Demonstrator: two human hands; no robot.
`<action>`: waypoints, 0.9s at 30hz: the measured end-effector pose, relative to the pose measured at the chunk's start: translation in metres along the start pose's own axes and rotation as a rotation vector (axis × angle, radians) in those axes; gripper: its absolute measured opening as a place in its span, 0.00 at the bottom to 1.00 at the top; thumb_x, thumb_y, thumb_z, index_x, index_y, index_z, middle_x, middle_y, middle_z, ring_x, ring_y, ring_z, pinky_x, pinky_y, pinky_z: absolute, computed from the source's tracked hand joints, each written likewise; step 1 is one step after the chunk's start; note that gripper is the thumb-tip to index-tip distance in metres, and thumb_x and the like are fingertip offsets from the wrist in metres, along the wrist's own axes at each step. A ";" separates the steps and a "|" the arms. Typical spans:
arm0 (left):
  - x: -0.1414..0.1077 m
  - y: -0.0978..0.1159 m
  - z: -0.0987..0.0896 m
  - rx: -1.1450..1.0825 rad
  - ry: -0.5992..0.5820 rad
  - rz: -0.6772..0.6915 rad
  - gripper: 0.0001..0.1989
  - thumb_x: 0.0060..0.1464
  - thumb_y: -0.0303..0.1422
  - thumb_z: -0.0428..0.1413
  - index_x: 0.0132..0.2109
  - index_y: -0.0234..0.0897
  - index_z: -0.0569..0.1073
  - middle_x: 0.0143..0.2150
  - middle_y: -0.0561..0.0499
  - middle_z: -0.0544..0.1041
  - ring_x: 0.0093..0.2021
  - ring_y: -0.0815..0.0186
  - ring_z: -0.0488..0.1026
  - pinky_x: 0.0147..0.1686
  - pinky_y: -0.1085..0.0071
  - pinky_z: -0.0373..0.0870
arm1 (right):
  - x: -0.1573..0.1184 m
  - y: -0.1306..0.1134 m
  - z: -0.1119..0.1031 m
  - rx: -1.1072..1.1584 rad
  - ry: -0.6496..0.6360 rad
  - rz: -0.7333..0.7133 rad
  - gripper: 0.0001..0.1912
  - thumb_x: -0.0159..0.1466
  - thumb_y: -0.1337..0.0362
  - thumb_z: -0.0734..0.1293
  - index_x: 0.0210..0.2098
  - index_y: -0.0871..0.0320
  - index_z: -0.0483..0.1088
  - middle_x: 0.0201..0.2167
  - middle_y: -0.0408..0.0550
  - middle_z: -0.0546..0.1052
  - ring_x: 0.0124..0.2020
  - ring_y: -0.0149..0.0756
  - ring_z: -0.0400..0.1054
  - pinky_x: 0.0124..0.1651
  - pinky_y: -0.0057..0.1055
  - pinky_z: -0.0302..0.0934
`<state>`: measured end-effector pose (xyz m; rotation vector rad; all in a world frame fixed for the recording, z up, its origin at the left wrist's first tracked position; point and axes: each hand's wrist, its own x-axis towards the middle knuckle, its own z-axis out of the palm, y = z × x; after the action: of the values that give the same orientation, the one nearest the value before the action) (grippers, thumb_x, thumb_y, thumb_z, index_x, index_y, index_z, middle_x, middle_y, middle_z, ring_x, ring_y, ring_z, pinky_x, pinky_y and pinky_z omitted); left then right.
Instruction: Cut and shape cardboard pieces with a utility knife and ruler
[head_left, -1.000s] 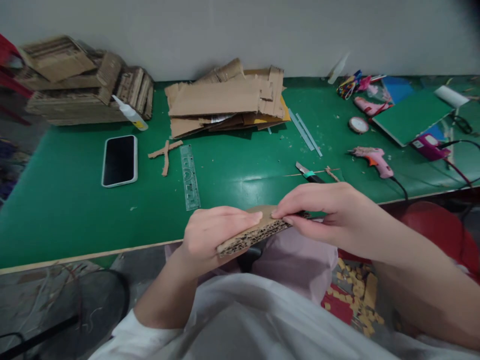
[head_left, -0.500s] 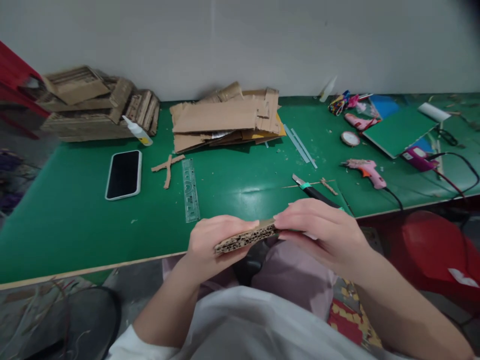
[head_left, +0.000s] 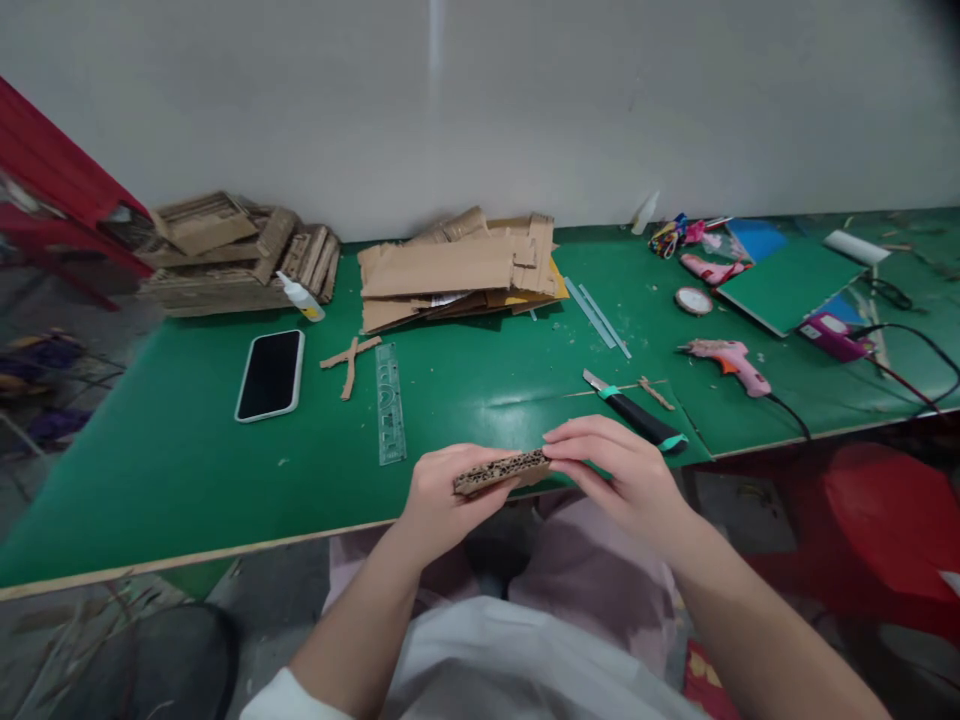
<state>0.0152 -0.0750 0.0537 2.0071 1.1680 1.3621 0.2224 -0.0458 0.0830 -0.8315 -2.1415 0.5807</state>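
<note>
Between my hands is a thick piece of layered corrugated cardboard (head_left: 499, 474), held over the table's front edge with its fluted side showing. My left hand (head_left: 442, 492) wraps round its left end, thumb along the top. At the other end, my right hand (head_left: 611, 462) pinches the corner between thumb and fingers. Just beyond the right hand lies a utility knife (head_left: 637, 412) with a black and teal handle, its blade out. A clear ruler (head_left: 390, 405) rests on the table past the left hand, beside crossed cardboard strips (head_left: 351, 362).
The green table (head_left: 187, 470) carries a phone (head_left: 270, 375), a glue bottle (head_left: 301, 298), stacked cardboard blocks (head_left: 225, 295) and flat cardboard sheets (head_left: 442, 268). To the right are a pink glue gun (head_left: 731, 365), a tape roll (head_left: 693, 300) and a green board (head_left: 795, 280). A red stool (head_left: 892, 520) stands at right.
The cardboard piece has turned slightly in my hands, and its fluted side shows at a flatter angle. My right hand has shifted left, uncovering the knife handle. The view has tilted a little.
</note>
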 end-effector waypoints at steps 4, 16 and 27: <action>0.002 0.002 0.001 -0.018 0.007 0.024 0.07 0.49 0.26 0.60 0.38 0.36 0.76 0.32 0.50 0.80 0.29 0.70 0.76 0.30 0.78 0.72 | 0.001 -0.001 -0.007 0.019 -0.040 -0.016 0.07 0.61 0.69 0.65 0.39 0.56 0.71 0.37 0.48 0.77 0.42 0.32 0.71 0.46 0.32 0.67; -0.002 0.009 -0.003 -0.057 -0.032 0.120 0.14 0.48 0.24 0.60 0.44 0.38 0.75 0.34 0.48 0.80 0.32 0.67 0.77 0.33 0.75 0.73 | -0.002 -0.010 -0.018 -0.018 -0.100 -0.085 0.09 0.62 0.71 0.63 0.42 0.57 0.68 0.38 0.49 0.75 0.41 0.32 0.70 0.43 0.29 0.67; -0.004 0.011 -0.002 -0.092 -0.026 0.111 0.16 0.47 0.23 0.61 0.45 0.39 0.75 0.35 0.49 0.80 0.33 0.67 0.77 0.33 0.75 0.73 | -0.002 -0.010 -0.021 -0.002 -0.088 -0.137 0.08 0.61 0.71 0.65 0.40 0.57 0.67 0.36 0.48 0.76 0.40 0.31 0.71 0.42 0.27 0.67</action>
<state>0.0168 -0.0845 0.0605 2.0442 0.9769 1.4125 0.2358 -0.0518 0.1010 -0.6648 -2.2588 0.5527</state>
